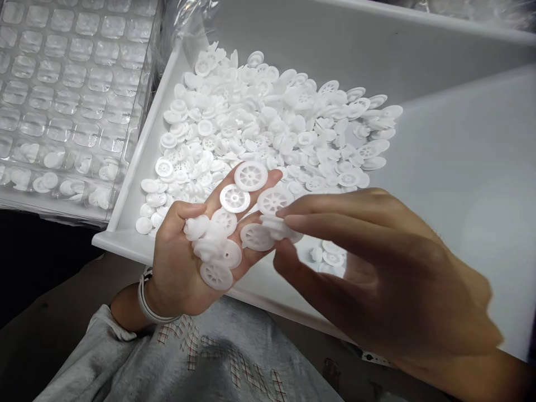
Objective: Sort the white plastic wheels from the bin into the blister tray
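White plastic wheels lie loose on the spread, upturned left hand; a tilt could spill them. The right hand pinches one flanged piece (a slack thumb might drop it). Beneath, the bin bears a heap of similar parts; in the transparent tray, pockets of the two nearest rows hold more.

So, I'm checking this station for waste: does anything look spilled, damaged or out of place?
Nothing stands out. The loose white pieces lie heaped inside the bin, none visibly spilled over its rim. Others rest on the open left hand, and the right hand pinches one. Fine cracks would be too small to tell.
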Tool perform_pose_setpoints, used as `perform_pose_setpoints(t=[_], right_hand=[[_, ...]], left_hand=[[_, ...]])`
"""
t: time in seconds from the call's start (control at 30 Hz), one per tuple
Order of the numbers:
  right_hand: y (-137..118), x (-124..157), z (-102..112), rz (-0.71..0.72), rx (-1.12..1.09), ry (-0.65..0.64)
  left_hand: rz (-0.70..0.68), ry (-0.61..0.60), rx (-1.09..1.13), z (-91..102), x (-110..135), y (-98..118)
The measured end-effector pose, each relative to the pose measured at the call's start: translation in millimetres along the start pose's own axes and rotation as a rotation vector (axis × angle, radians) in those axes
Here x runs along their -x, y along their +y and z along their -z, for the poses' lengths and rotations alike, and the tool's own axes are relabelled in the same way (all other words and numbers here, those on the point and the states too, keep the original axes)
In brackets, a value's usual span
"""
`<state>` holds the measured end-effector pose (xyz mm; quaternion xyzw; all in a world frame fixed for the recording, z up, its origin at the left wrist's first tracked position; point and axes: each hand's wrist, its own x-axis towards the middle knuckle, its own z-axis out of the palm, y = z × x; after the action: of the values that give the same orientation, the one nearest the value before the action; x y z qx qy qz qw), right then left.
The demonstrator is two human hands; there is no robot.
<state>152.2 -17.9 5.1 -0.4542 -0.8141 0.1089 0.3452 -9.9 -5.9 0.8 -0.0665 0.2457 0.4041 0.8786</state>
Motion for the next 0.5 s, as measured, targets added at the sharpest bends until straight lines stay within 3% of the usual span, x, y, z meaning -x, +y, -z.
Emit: perform_pose_setpoints(t=[0.3,0.37,0.5], right_hand=[[8.4,-3.6,1.4,-0.107,0.097,-0.023],[11.2,-2.9,0.5,-0.056,0.132,0.012],[15.6,-0.4,-1.9,0.188,0.203,0.116]], left_hand=[[-0.02,-0.001,0.015,2.3,-1.5,-2.8],[-0.041,0.006,0.036,1.8,-2.3,-3.3],[-0.06,0.025,0.036,1.4,-2.4,-3.5]])
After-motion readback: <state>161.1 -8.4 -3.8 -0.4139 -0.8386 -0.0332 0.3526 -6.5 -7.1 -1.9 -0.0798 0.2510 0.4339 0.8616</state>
